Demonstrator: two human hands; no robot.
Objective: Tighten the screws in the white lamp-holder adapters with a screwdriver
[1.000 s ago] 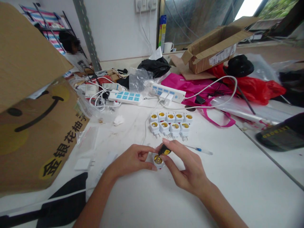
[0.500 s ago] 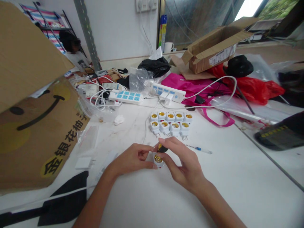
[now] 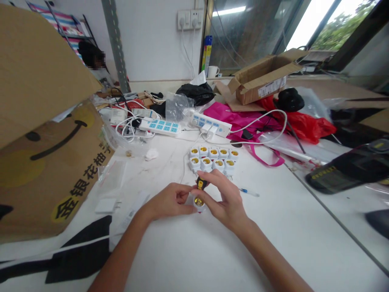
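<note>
My left hand (image 3: 172, 200) grips a white plug-in lamp holder (image 3: 199, 202) by its left side, thumb and fingers around it near the table top. The brass-coloured inside of the holder faces up. Between the thumb and fingers of my right hand (image 3: 223, 198) is a short black and yellow screwdriver (image 3: 200, 183), held upright over the holder's opening. Its tip is hidden in the holder. Just beyond my hands, several similar white lamp holders (image 3: 213, 152) stand in two rows, pins showing on the front row.
A pen (image 3: 249, 192) lies right of my hands. Power strips (image 3: 161, 126), a pink bag (image 3: 223, 111) and an open carton (image 3: 261, 85) fill the back. A large cardboard box (image 3: 45, 174) stands left, a cordless drill (image 3: 349, 166) right. A person (image 3: 97, 67) is at far left.
The camera view has shifted, so the drill shows more. My right hand has turned a little, and more of the screwdriver's yellow handle shows. Both hands keep their holds.
</note>
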